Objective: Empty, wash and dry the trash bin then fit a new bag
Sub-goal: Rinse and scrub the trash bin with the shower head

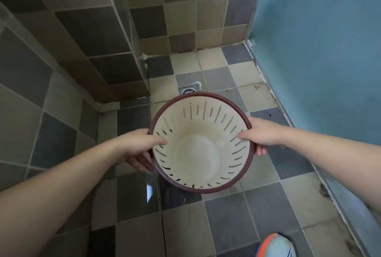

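Checkered tile floor (pixel 226 225) in grey and beige squares, wet and glossy near the middle, stained with dark marks along the right edge. Square metal floor drain (pixel 188 90) set into the tiles toward the far corner. Tiled walls (pixel 82 30) in the same grey and beige, meeting at the corner behind the drain. Blue panel (pixel 321 50) standing along the right side. Toe of a shoe (pixel 276 245), grey-white with orange trim, at the bottom edge
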